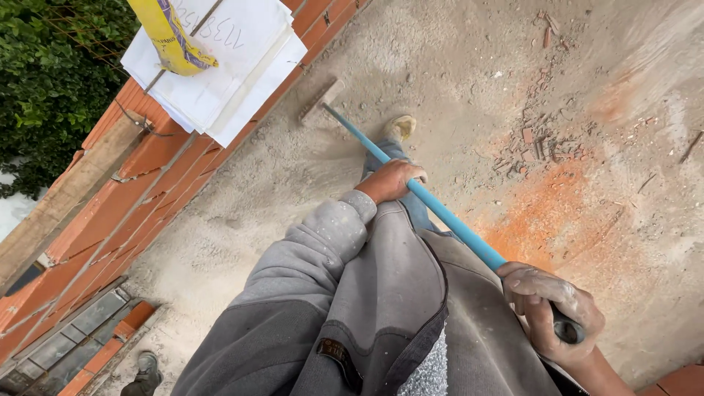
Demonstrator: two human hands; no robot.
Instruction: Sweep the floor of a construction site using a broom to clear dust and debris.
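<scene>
Two bare hands grip one long blue-handled push broom with a pale wooden head (418,194). Left hand (392,180) is closed around the handle about midway along its length, at the end of a dusty grey sleeve (323,235). Right hand (550,312) is wrapped over the dark upper end of the handle, fingers curled tight, skin coated in pale dust. Broom head (320,100) rests on the dusty grey concrete floor (455,66), just beside the base of the orange hollow-brick wall (139,183).

Observations: a dust-covered work shoe (400,128) stands near the broom head. Scattered orange brick chips and rubble (539,143) lie well apart from the head, to the right. White paper sheets (220,66) and a yellow sack (170,40) sit on top of the wall. Grey metal-framed panel (70,334) lies low at the left, a second dark shoe (147,370) beside it.

Risks, as judged: loose dust over the floor could give poor footing; the head, so close to the wall, may catch on the brickwork and jar the grip; raised dust may reach the face; the papers appear unsecured and could slide off
</scene>
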